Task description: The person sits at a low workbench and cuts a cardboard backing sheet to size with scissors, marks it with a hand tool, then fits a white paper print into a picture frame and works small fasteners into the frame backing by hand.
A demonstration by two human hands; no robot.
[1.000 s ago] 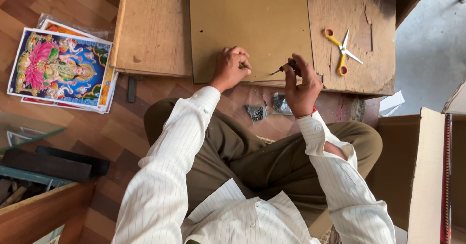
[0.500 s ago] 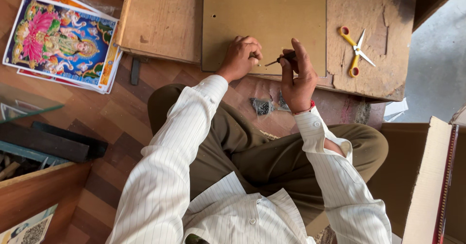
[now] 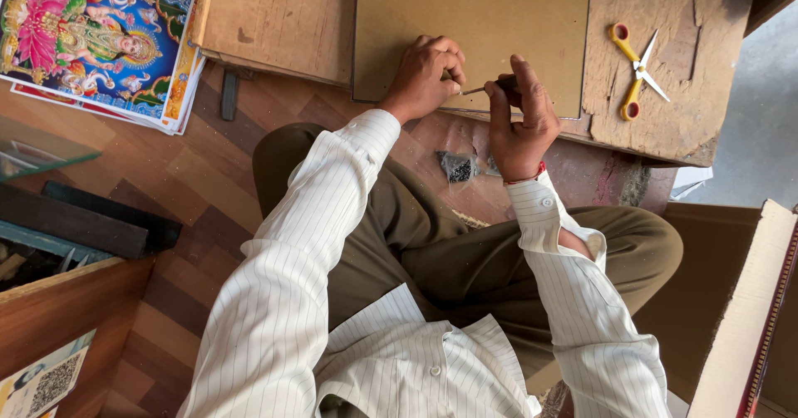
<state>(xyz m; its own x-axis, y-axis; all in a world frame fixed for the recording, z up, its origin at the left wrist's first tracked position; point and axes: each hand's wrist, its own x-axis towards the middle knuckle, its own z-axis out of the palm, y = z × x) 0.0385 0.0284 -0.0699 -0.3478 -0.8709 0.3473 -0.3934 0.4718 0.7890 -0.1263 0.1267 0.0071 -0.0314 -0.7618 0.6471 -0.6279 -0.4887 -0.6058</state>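
A tan backing board lies on a low worn wooden table in front of me. My left hand is curled at the board's near edge, fingers pinched on something small that I cannot make out. My right hand grips a thin dark-handled tool, a screwdriver or awl, whose metal tip points left toward my left fingers at the board's edge.
Yellow-and-orange scissors lie open on the table at the right. A stack of colourful picture prints rests on the floor at the left. A small clear bag of dark bits sits under the table edge. Cardboard stands at the right.
The view has shifted and drawn closer, so table and hands sit larger in frame. Both hands stay at the board's near edge with the tool between them.
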